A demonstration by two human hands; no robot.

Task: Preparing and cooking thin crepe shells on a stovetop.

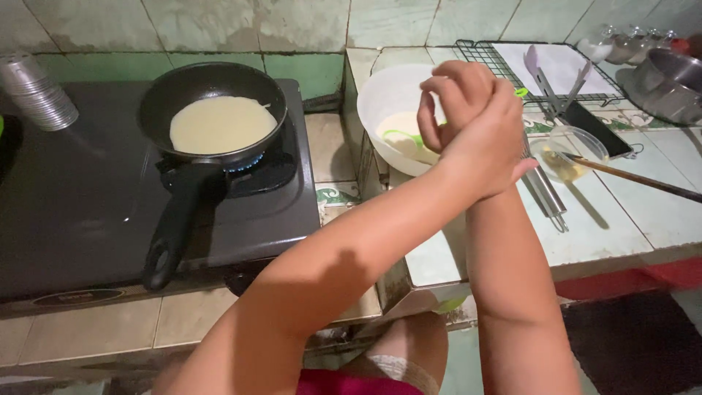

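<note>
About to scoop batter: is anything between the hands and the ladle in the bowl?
Nothing visible. The hands, pressed together, are over the right side of the bowl; the green ladle lies in the batter just beside them, its handle passing behind them.

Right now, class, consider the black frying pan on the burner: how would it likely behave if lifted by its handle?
The frying pan would probably feel front-heavy, since its long handle juts far from the bowl. The thin pale batter round inside looks soft, so it may slide or fold if tilted. With a blue flame underneath, the metal is likely hot.
</note>
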